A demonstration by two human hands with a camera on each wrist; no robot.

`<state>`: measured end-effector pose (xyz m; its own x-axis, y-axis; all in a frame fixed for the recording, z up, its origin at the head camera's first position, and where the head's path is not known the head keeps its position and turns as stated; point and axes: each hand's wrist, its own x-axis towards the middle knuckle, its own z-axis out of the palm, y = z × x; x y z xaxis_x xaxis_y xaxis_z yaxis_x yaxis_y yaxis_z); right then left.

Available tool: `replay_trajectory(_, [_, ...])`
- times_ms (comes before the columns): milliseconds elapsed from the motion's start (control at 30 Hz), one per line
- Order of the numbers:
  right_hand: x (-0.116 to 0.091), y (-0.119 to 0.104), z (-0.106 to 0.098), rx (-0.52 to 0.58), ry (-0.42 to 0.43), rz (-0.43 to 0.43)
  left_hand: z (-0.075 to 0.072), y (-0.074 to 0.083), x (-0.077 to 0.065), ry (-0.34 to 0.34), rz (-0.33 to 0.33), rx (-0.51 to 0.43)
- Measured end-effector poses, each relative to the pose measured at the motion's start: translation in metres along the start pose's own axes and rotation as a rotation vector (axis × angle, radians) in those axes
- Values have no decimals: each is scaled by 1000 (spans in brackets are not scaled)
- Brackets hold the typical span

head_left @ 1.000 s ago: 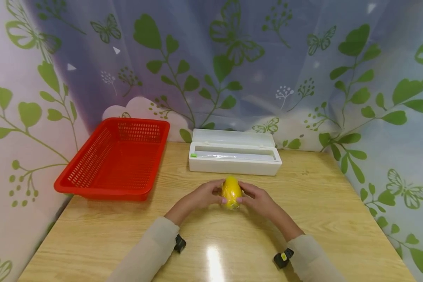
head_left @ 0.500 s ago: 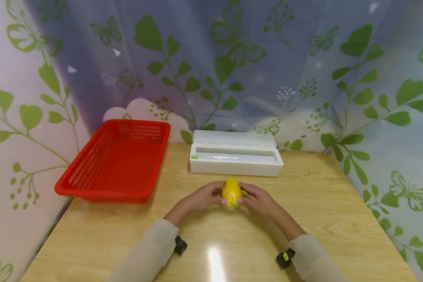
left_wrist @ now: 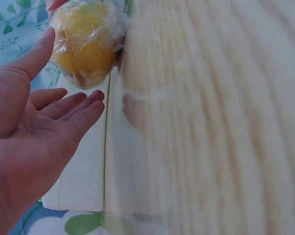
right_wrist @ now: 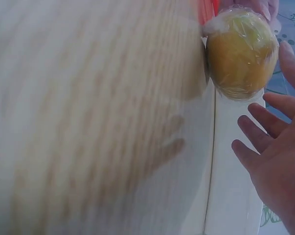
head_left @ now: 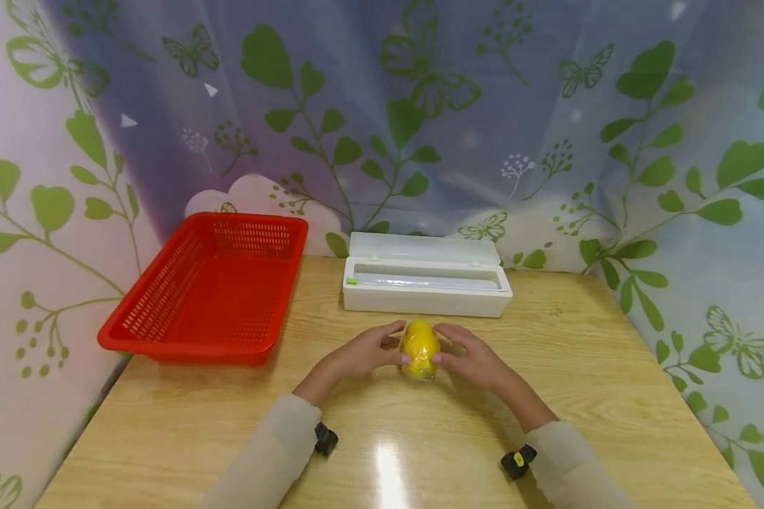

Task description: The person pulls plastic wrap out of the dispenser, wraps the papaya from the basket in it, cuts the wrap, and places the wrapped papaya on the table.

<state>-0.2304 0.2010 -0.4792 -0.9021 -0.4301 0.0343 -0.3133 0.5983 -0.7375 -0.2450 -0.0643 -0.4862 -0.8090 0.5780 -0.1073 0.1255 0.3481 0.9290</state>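
Observation:
An oval yellow fruit (head_left: 421, 349) wrapped in clear plastic film stands on the wooden table between my two hands; its exact kind is unclear. My left hand (head_left: 368, 351) is at its left side. In the left wrist view the fingers are loosely extended below the wrapped fruit (left_wrist: 86, 44), with the thumb tip at or very near the film. On the other side is my right hand (head_left: 474, 357). The right wrist view has its fingers spread and apart from the fruit (right_wrist: 242, 56), the thumb tip close beside it.
Behind the fruit lies a long white box (head_left: 426, 302) with its lid raised and a cling film roll (head_left: 420, 282) inside. A red plastic basket (head_left: 223, 304) stands at the left of the wooden table (head_left: 586, 367). A patterned curtain (head_left: 382, 141) hangs around the table.
My fingers have loosened from the sides of the fruit, the right hand shifting slightly rightward. The fruit has stayed in nearly the same spot.

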Motion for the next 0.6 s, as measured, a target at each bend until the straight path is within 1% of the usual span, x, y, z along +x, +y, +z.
replay_trajectory(67, [0, 0, 0, 10, 0, 9, 0, 1, 1, 2, -8, 8])
replay_trajectory(233, [1, 0, -1, 0, 8, -8, 0, 1, 2, 24, -32, 59])
replay_trajectory(333, [2, 0, -1, -5, 9, -4, 0, 3, 2, 32, -40, 84])
replay_trajectory(467, [2, 2, -2, 10, -2, 12, 0, 6, 2, 37, -33, 93])
replay_trajectory(600, [1, 2, -3, 32, -5, 9, 0, 7, 2, 51, -30, 110])
